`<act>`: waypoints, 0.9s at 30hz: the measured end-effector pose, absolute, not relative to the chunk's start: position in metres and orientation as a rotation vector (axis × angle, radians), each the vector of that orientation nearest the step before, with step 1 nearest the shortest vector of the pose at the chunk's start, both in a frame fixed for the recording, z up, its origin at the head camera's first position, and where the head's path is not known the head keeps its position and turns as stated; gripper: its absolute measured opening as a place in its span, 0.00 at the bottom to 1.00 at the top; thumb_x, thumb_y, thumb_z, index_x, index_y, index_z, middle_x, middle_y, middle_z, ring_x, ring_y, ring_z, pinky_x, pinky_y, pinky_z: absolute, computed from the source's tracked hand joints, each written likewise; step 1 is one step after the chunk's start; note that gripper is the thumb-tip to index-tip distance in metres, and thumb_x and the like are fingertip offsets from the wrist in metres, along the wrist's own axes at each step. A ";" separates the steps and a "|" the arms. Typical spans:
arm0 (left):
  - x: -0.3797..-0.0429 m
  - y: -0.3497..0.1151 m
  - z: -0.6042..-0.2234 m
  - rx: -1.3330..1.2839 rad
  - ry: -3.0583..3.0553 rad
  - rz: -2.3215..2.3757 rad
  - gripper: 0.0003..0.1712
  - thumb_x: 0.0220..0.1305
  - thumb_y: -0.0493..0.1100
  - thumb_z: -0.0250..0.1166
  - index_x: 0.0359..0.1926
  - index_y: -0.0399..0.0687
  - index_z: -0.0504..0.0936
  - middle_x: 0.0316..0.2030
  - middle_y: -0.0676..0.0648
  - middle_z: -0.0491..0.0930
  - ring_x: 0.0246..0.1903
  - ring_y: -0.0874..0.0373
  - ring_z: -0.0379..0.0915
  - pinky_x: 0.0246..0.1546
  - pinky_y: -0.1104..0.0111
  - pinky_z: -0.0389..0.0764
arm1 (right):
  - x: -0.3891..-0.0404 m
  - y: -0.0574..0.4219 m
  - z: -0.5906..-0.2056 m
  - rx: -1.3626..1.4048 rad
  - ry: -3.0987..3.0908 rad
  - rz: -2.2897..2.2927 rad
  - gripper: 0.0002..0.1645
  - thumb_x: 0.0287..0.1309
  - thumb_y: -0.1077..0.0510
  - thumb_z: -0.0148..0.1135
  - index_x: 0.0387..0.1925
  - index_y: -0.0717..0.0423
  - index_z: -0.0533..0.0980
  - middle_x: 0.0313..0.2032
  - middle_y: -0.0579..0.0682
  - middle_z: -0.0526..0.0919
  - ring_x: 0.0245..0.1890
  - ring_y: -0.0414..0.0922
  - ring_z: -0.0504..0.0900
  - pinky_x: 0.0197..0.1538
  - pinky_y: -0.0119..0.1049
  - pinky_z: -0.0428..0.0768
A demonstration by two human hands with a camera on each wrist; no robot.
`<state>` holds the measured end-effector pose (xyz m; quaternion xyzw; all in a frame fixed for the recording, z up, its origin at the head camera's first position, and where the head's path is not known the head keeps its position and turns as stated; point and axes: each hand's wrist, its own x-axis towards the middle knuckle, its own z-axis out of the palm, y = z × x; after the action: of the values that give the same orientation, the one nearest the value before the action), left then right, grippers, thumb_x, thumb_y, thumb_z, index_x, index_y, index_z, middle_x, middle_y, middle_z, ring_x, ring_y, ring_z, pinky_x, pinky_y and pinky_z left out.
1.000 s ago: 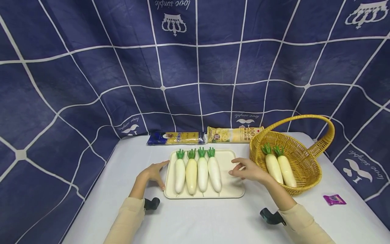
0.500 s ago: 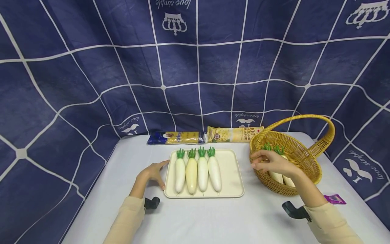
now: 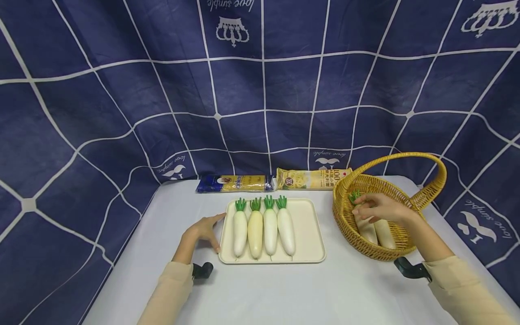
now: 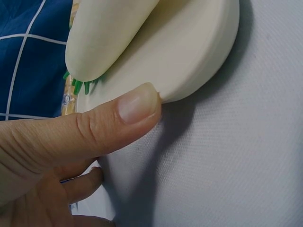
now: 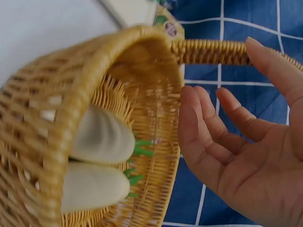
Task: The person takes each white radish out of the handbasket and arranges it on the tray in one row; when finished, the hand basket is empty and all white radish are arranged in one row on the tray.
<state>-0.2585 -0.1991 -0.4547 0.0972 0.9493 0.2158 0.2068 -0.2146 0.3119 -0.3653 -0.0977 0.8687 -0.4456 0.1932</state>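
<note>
Several white radishes (image 3: 239, 232) with green tops lie side by side on the left and middle of a cream tray (image 3: 309, 228). My left hand (image 3: 203, 231) rests at the tray's left edge, fingers spread; in the left wrist view the thumb (image 4: 118, 113) touches the rim. Two more white radishes (image 5: 102, 135) lie in a yellow wicker basket (image 3: 345, 234) on the right. Over the basket hovers my right hand (image 3: 383, 210), fingers loosely bent, holding nothing and partly covering the radishes in the head view. The right wrist view has the palm (image 5: 255, 175) beside the basket's opening.
The basket's tall arched handle (image 3: 400, 155) rises behind my right hand. Two pasta packets, one blue and yellow (image 3: 235, 183) and one yellow (image 3: 310, 179), lie along the back. A blue checked curtain (image 3: 243, 90) hangs behind the white table (image 3: 276, 293).
My right hand has moved right from the tray's right side, past the basket's left rim, to above the radishes in the basket. The left hand and the tray have stayed put.
</note>
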 end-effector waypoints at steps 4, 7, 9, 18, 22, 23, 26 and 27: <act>-0.258 -0.199 -0.455 0.271 2.645 0.592 0.70 0.18 0.43 0.83 0.70 0.46 0.59 0.64 0.32 0.63 0.64 0.34 0.57 0.61 0.41 0.62 | -0.218 0.319 -0.366 -0.246 2.481 -1.192 0.38 0.58 0.52 0.61 0.59 0.76 0.61 0.44 0.61 0.79 0.43 0.54 0.80 0.43 0.47 0.83; -0.258 -0.199 -0.455 0.278 2.648 0.584 0.70 0.19 0.43 0.83 0.70 0.46 0.59 0.64 0.32 0.63 0.64 0.34 0.57 0.61 0.40 0.62 | -0.221 0.322 -0.367 -0.214 2.517 -1.141 0.40 0.58 0.52 0.61 0.60 0.77 0.60 0.43 0.60 0.79 0.42 0.54 0.80 0.42 0.47 0.83; -0.258 -0.199 -0.455 0.280 2.650 0.580 0.69 0.19 0.43 0.83 0.70 0.46 0.59 0.64 0.31 0.63 0.64 0.34 0.57 0.61 0.40 0.62 | -0.224 0.324 -0.367 -0.205 2.546 -1.100 0.41 0.58 0.52 0.62 0.61 0.77 0.59 0.42 0.60 0.79 0.41 0.54 0.80 0.42 0.46 0.83; -0.258 -0.202 -0.455 0.296 2.646 0.586 0.70 0.18 0.44 0.83 0.70 0.45 0.59 0.64 0.31 0.63 0.64 0.33 0.56 0.61 0.40 0.61 | -0.235 0.327 -0.368 -0.180 2.629 -0.912 0.47 0.53 0.50 0.65 0.60 0.81 0.57 0.40 0.66 0.78 0.36 0.51 0.78 0.34 0.44 0.83; -0.261 -0.205 -0.458 0.333 2.640 0.603 0.71 0.16 0.49 0.84 0.70 0.47 0.59 0.64 0.30 0.63 0.63 0.32 0.57 0.61 0.39 0.62 | -0.238 0.326 -0.370 -0.147 2.643 -0.833 0.51 0.53 0.48 0.65 0.60 0.82 0.54 0.39 0.66 0.76 0.34 0.51 0.78 0.31 0.44 0.83; -0.261 -0.205 -0.458 0.332 2.635 0.607 0.72 0.16 0.50 0.84 0.70 0.47 0.59 0.64 0.30 0.63 0.63 0.32 0.56 0.61 0.39 0.61 | -0.238 0.325 -0.370 -0.135 2.640 -0.816 0.51 0.53 0.47 0.65 0.61 0.82 0.54 0.39 0.66 0.75 0.34 0.51 0.78 0.30 0.44 0.83; -0.262 -0.204 -0.457 0.336 2.635 0.602 0.71 0.16 0.50 0.84 0.70 0.47 0.59 0.64 0.31 0.62 0.64 0.32 0.56 0.61 0.39 0.61 | -0.240 0.322 -0.370 -0.080 2.624 -0.768 0.54 0.52 0.45 0.66 0.62 0.81 0.52 0.39 0.63 0.73 0.34 0.51 0.77 0.31 0.43 0.84; -0.262 -0.204 -0.458 0.331 2.635 0.604 0.71 0.17 0.49 0.84 0.70 0.47 0.59 0.65 0.31 0.62 0.64 0.32 0.56 0.61 0.39 0.61 | -0.240 0.321 -0.370 -0.066 2.615 -0.758 0.55 0.52 0.44 0.66 0.62 0.81 0.51 0.37 0.61 0.72 0.33 0.51 0.77 0.31 0.43 0.84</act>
<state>-0.2621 -0.2041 -0.4582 0.1189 0.9464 0.2170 0.2077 -0.2405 0.3207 -0.3704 -0.0238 0.9392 -0.2723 0.2076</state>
